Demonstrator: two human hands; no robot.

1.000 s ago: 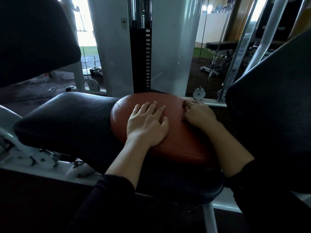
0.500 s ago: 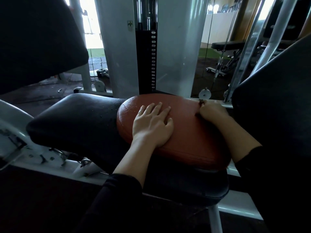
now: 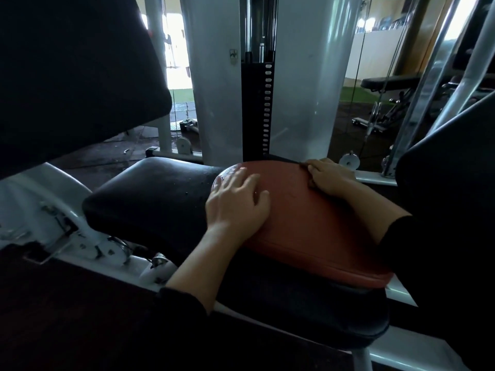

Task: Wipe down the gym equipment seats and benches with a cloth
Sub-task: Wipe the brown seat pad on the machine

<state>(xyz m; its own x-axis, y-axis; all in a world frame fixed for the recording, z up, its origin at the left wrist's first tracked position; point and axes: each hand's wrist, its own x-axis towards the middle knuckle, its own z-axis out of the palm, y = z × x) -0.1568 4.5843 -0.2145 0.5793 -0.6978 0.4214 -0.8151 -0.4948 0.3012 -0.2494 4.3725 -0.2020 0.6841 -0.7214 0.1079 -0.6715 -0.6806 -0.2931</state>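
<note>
A rounded reddish-brown leather seat pad (image 3: 302,223) is mounted on top of a black cushioned bench (image 3: 150,194), directly in front of a grey weight-stack column (image 3: 257,89). The left hand (image 3: 237,203) is laid flat on the pad's left part, fingers extended and spread. At the pad's far right edge, something small and dark, too indistinct to identify, is grasped in the curled fingers of the right hand (image 3: 330,176).

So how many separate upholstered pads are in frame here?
5 at least: red-brown pad under both hands, black seat left, black cushion beneath, dark pads top left and right. The far bench may add more.
</note>
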